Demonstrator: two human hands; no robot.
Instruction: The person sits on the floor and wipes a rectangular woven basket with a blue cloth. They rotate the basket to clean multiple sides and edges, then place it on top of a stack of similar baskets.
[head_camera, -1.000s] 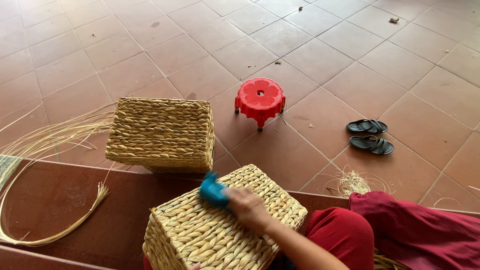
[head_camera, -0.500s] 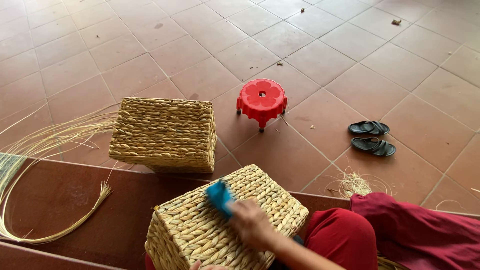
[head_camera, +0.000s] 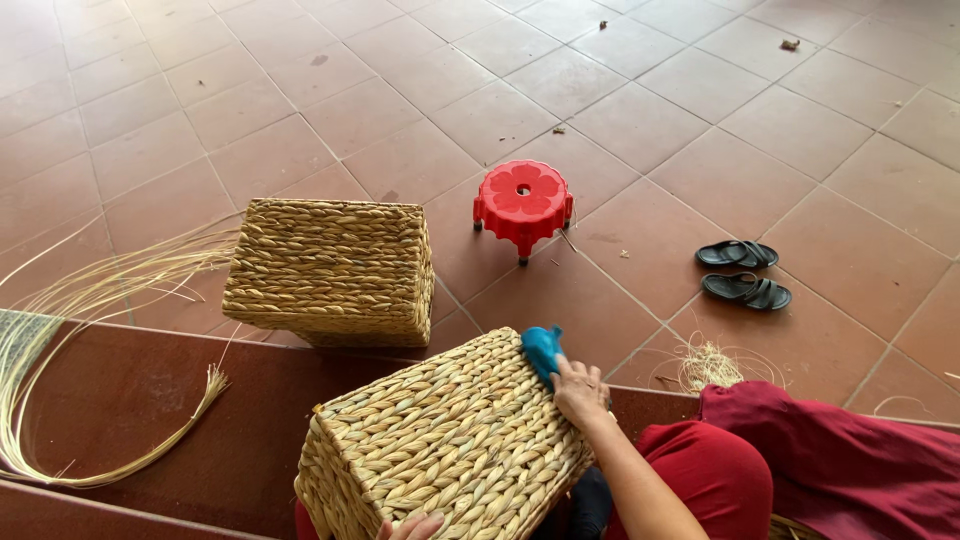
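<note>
A woven straw basket lies tilted on my lap, bottom side up. My right hand rests on its far right corner and grips a small blue tool against the weave. Only the fingertips of my left hand show at the bottom edge, pressed on the basket's near side. A second, similar woven basket stands upside down on the tiled floor just beyond the ledge.
A red plastic stool stands on the floor tiles ahead. A pair of black sandals lies to the right. Long straw strands curve over the dark red ledge at left. A tuft of loose fibre lies near my knee.
My right hand with the blue tool has slid to the right along the basket's top, from the middle towards the far right corner. The basket has turned slightly.
</note>
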